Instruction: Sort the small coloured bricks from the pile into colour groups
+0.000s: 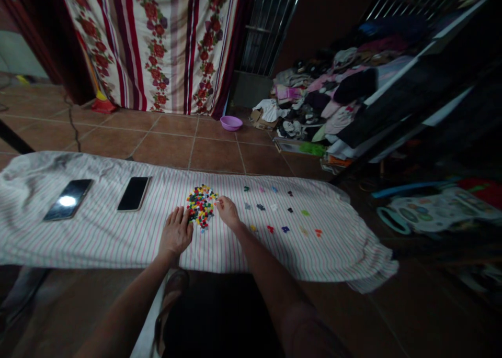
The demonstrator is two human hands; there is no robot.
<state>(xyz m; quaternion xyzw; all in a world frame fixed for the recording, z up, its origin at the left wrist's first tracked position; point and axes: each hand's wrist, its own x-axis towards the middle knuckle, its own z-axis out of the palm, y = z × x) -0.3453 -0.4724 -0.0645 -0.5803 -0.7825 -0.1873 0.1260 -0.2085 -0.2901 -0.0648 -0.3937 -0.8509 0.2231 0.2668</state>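
A heap of small multicoloured pieces, too small to tell their kind, lies on a striped cloth. My left hand rests flat at the heap's left edge, fingers stretched out. At its right edge, the thumb and fingers of my right hand are pinched together; what is between them is too small to make out. To the right, little groups sorted by colour form rows, among them a green group, a red group, a dark blue group and an orange group.
Two phones lie left on the cloth, a dark phone with a glare spot and a black-screened phone. Beyond, a purple basin stands on the tiled floor before a floral curtain. Clothes are piled at the back right.
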